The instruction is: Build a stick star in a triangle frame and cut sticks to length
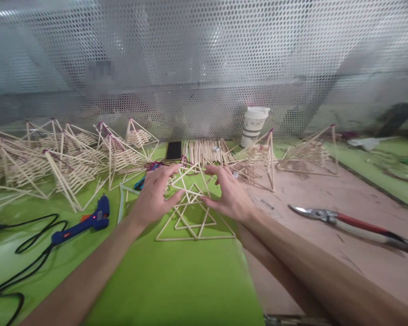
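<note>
A flat lattice of thin wooden sticks [195, 238], with triangles set inside triangles, lies on the green tabletop [176, 280] in the middle. My left hand [157, 194] is at its upper left side, thumb and fingers spread apart. Opposite it, my right hand [228, 192] is at the upper right side, also with thumb and fingers apart. The thumbs of both hands point at the inner sticks; whether they touch them is hard to tell. Neither hand has anything closed in its fingers.
Stick pyramids [68, 167] crowd the back left; two more [268, 158] stand right. A blue glue gun [78, 228] with a cable lies left, pruning shears [353, 224] right. Behind are a phone [174, 151], loose sticks [205, 151], a white cup [253, 127] and perforated metal [190, 59].
</note>
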Action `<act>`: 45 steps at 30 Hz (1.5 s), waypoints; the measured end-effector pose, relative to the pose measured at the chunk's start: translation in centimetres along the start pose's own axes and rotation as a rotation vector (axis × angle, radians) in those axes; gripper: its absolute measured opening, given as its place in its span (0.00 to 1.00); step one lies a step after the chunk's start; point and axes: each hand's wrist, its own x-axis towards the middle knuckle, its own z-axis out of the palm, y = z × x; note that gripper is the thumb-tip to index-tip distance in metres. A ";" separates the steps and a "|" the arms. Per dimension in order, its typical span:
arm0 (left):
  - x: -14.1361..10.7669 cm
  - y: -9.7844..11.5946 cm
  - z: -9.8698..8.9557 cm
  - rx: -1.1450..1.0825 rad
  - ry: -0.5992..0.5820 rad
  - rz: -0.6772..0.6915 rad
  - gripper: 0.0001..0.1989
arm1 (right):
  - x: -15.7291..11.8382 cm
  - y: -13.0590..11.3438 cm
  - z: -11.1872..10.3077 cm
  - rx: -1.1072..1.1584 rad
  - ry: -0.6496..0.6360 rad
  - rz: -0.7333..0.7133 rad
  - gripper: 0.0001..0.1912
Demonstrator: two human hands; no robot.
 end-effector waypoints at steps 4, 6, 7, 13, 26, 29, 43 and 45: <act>0.0 -0.2 -0.2 0.003 -0.016 0.019 0.29 | 0.0 0.0 -0.1 0.000 0.001 -0.003 0.34; -0.1 -0.3 -0.3 0.006 -0.045 0.029 0.30 | 0.0 0.0 -0.1 -0.002 -0.003 -0.004 0.34; -0.1 -0.3 -0.3 0.009 -0.056 0.035 0.31 | 0.1 0.0 -0.1 -0.003 -0.005 -0.008 0.34; 0.1 0.0 -0.6 0.025 -0.051 0.056 0.31 | 0.1 -0.4 -0.3 -0.015 0.003 -0.002 0.36; 0.2 0.2 -0.8 0.062 -0.100 0.028 0.25 | 0.2 -0.7 -0.3 -0.039 -0.014 0.028 0.39; 0.1 0.1 -0.8 0.062 -0.113 0.030 0.25 | 0.1 -0.6 -0.2 -0.014 -0.026 0.030 0.38; -0.3 0.1 -0.6 0.104 -0.094 0.096 0.24 | -0.2 -0.4 -0.1 0.021 -0.013 -0.006 0.37; -0.3 0.1 -0.5 0.108 -0.100 0.090 0.25 | -0.2 -0.4 -0.1 0.022 -0.018 -0.005 0.37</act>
